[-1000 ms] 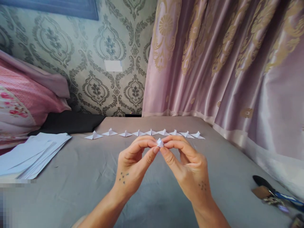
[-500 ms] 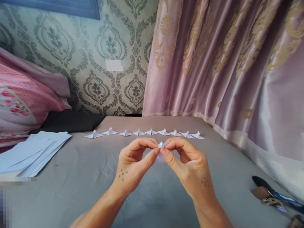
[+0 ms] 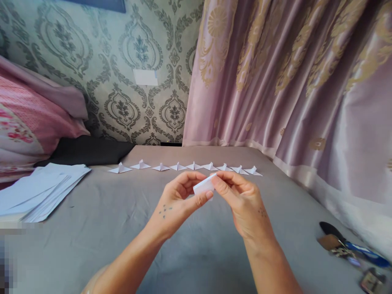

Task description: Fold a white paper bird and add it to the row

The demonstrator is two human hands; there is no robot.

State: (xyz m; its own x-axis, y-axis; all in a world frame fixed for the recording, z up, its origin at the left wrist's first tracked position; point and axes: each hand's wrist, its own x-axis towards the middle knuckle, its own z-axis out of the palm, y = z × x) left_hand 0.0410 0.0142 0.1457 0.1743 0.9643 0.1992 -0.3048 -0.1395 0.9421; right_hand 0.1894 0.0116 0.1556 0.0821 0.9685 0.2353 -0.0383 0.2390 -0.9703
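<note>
Small white folded paper (image 3: 202, 187) held up in a two-handed pinch.
Its pale, flat face shows between the fingertips, the long upper edge slanting up toward the right hand (image 3: 243, 202), which grips the higher end; the lower end juts out between thumb and fingers of the left hand (image 3: 179, 200), whose thumb tip overlaps the bottom edge.

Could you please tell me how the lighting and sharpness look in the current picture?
In the head view, the curtain shows glossy highlights; same view, the folded paper looks bright with little detail; same view, the lower-left corner is blocky, pixelated.
</note>
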